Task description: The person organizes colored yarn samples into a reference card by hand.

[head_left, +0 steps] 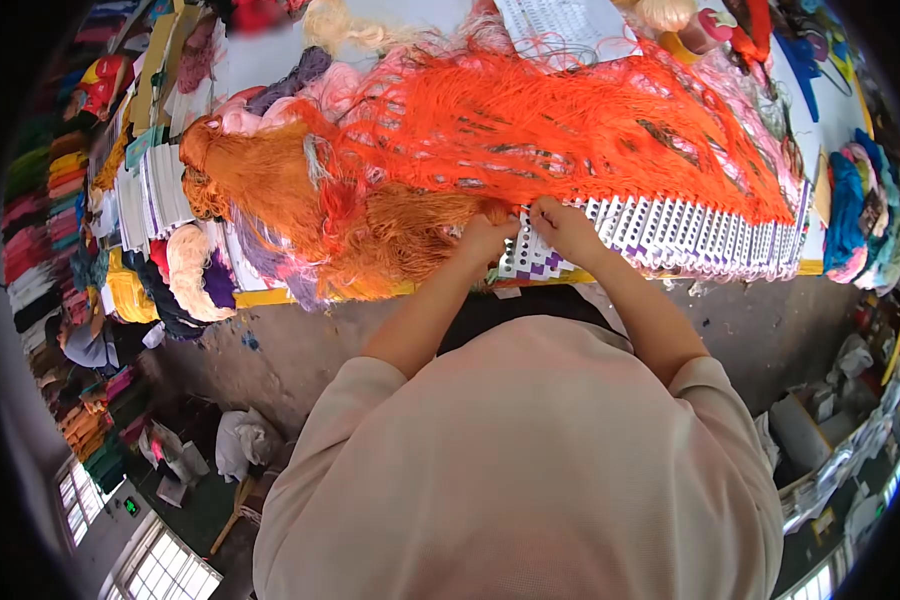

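Observation:
A long row of white sample cards (670,232) with punched holes lies fanned along the table's near edge. Bright orange yarn strands (560,130) spread over the cards and the table behind. My left hand (483,240) pinches a small tuft of darker orange yarn (497,213) at the left end of the card row. My right hand (562,226) rests just beside it, fingertips pressed on the top edge of a card. Both hands nearly touch each other.
A rust-orange yarn bundle (260,175) lies at left, with stacked white cards (155,195) and cream, yellow and purple skeins (185,270) nearby. Blue and pink skeins (865,215) hang at the right edge. Shelves of coloured yarn (45,215) stand far left; grey floor below.

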{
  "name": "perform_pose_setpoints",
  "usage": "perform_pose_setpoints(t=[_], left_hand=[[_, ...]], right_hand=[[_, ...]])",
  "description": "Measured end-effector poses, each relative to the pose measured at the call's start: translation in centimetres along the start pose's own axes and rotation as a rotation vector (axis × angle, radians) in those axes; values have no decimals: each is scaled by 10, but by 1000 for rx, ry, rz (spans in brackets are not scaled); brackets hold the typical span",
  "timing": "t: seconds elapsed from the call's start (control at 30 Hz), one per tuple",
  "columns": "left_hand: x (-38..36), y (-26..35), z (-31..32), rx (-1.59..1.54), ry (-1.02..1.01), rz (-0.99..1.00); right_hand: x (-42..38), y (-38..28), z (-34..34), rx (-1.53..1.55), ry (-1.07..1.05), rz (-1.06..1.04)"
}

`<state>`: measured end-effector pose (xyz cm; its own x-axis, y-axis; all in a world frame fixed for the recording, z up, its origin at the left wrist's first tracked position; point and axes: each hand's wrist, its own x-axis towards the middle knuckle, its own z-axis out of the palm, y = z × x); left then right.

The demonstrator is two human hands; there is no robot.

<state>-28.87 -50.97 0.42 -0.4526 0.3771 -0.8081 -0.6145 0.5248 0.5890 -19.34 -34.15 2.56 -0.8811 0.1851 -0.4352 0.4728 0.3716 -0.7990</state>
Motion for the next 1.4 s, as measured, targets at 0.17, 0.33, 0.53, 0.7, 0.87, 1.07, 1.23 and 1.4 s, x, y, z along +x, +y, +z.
perform_pose_setpoints(t=[0.17,0.33,0.53,0.7,0.87,1.07,1.23,1.4], left_hand=[[-18,24,7,-259,-113,-73],[4,11,3,-173,-295,93],[-21,14,-6,-50,156,403],[-45,24,-17,-630,-312,39],[-53,45,8,-342,-383,-77],[-36,24,-6,596,16,547],[-102,94,-110,-273,-93,39],[-132,109,-149,-449,-56,274]], right_hand=[[11,2,-1,68,-89,89],[15,2,-6,201,-174,153],[8,6,-10,242,-139,144],[6,17,-16,206,-159,155],[-3,-22,-27,167,-199,176],[16,2,-23,145,-193,-99],[25,13,-18,-291,-261,-188],[23,-1,-17,-224,-221,-138]])
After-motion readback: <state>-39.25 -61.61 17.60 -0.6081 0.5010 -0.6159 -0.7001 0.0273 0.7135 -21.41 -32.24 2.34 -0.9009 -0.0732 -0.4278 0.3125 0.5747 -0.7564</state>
